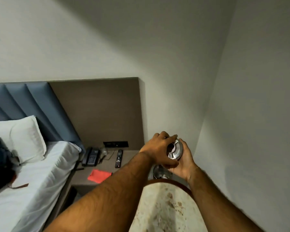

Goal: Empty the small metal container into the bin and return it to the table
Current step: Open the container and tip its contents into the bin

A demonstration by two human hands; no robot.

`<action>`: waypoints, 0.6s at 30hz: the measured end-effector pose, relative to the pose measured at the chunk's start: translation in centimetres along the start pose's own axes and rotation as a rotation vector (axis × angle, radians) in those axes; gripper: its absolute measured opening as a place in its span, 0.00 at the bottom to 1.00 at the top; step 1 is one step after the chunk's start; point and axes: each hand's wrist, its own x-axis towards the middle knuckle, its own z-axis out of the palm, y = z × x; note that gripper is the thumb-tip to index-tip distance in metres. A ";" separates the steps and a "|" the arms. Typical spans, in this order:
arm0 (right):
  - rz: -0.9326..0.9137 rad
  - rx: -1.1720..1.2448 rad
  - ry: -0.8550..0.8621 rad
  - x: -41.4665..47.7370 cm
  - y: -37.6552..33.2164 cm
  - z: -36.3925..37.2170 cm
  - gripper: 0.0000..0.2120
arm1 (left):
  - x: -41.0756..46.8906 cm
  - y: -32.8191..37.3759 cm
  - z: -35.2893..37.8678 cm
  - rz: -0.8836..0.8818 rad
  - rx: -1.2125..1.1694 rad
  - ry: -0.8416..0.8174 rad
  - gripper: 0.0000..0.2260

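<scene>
Nearest us, the round pale marble table with a brown rim [166, 206] fills the lower frame between our forearms. Just beyond its far edge stands the small bin with a shiny metal rim [159, 171], partly hidden. Above it we hold the small round shiny metal container [175, 150], tilted on its side: our right hand [184, 162] cradles it from below with fingers curled round its edge, while our left hand [159, 150] grips over the top, fingers pressed against the metal. Farther off, the grey bedside shelf [84, 180] carries a flat orange-red cloth [99, 175], a black remote control [118, 158] and a dark corded telephone [90, 158].
</scene>
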 end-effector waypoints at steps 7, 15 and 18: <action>0.005 0.052 -0.022 -1.2 0.6 1.8 0.32 | -1.9 -0.6 -1.8 -0.072 -0.052 0.101 0.49; 0.075 -0.045 0.006 0.2 4.7 1.1 0.41 | -9.5 -6.6 2.3 -0.416 -0.250 0.362 0.47; 0.152 -0.159 -0.065 1.4 8.2 2.0 0.43 | -14.6 -9.8 5.0 -0.571 -0.279 0.414 0.45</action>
